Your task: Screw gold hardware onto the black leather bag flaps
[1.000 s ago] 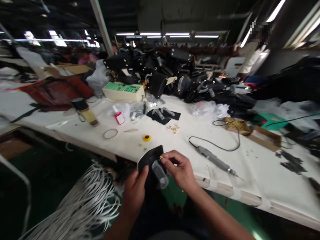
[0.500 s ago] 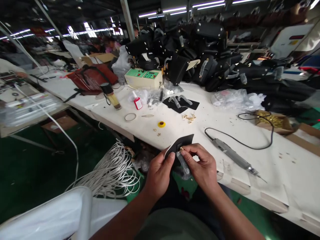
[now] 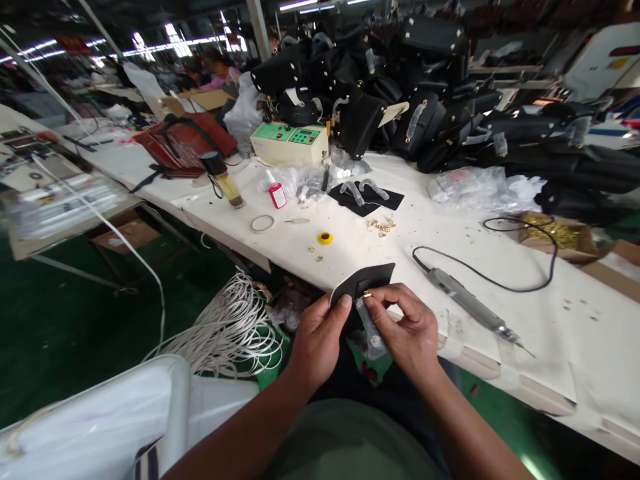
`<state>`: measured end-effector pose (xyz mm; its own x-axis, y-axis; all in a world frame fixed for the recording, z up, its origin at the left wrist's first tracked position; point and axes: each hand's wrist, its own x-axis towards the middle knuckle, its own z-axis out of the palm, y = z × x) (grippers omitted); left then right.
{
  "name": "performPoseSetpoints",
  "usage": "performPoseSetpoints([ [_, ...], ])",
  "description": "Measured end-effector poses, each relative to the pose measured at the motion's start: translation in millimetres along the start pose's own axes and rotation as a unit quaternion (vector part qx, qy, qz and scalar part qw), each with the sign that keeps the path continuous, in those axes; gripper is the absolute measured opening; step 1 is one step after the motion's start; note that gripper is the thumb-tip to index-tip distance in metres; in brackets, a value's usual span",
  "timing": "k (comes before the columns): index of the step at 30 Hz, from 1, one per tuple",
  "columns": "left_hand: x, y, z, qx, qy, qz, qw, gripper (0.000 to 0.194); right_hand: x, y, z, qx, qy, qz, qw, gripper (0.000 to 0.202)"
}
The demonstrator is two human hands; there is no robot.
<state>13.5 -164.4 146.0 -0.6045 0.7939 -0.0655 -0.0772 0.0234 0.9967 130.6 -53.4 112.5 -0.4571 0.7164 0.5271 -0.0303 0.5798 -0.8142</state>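
My left hand [image 3: 320, 337] grips the lower left edge of a black leather piece [image 3: 377, 273], thumb on its face. A strap wrapped in clear plastic [image 3: 369, 323] hangs from the piece between my hands. My right hand [image 3: 407, 327] pinches a small gold metal fitting [image 3: 367, 293] at the strap's upper end, against the leather. Beyond my hands, several gold fittings [image 3: 383, 227] lie in a small heap on the white table [image 3: 300, 280]. A yellow ring-shaped roll [image 3: 325, 238] is near them, and more black leather pieces [image 3: 367, 198] with wrapped straps lie farther back.
A grey electric screwdriver [image 3: 470, 303] with a black cord lies to the right. Behind stand a control box [image 3: 290, 143], a red bottle [image 3: 277, 193], a glue jar [image 3: 223, 180] and piled black bags [image 3: 370, 120]. White cord [image 3: 225, 327] hangs at the table's front left.
The view has shifted slightly. The gold fitting in my right hand has turned a little at the strap end; my left hand keeps its hold on the leather piece.
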Motion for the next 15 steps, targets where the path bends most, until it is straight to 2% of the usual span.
performPoseSetpoints([
  [3, 1.1, 0.4, 0.9, -0.054, -0.009, -0.026, 0.998, 0.043, -0.3, -0.5, 1.3, 0.013, 0.004, 0.013, 1.0, 0.008],
  [5, 1.4, 1.1, 1.2, -0.058, -0.012, -0.019, 0.998, 0.042, 0.1, -0.6, 2.0, 0.017, 0.006, 0.009, 1.0, 0.007],
  [15, -3.4, -4.2, 0.7, 0.074, -0.012, 0.061, 0.995, 0.04, 1.6, -2.8, 0.1, -0.018, 0.002, -0.039, 0.999, 0.009],
])
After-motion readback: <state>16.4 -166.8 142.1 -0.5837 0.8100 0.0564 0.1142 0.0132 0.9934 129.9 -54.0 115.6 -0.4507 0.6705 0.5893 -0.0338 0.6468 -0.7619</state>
